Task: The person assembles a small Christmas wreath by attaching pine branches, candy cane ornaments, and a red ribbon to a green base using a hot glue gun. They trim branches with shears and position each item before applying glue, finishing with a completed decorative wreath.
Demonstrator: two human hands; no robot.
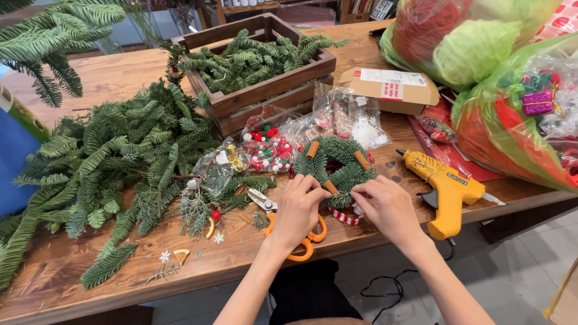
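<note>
A small green fir wreath (pixel 338 164) with cinnamon sticks on it lies on the wooden table (pixel 114 75) near the front edge. My left hand (pixel 299 207) rests its fingertips on the wreath's lower left rim. My right hand (pixel 388 207) touches the lower right rim, fingers pinched at the greenery. A red-and-white striped candy cane piece (pixel 345 218) lies just below the wreath between my hands. Orange-handled scissors (pixel 301 238) lie partly under my left hand.
A yellow glue gun (pixel 442 189) lies right of my right hand. Fir branches (pixel 114 162) cover the table's left. A wooden crate (pixel 265 90) of greenery, bags of small decorations (pixel 268 150), a cardboard box (pixel 391 90) and big plastic bags (pixel 512 108) stand behind.
</note>
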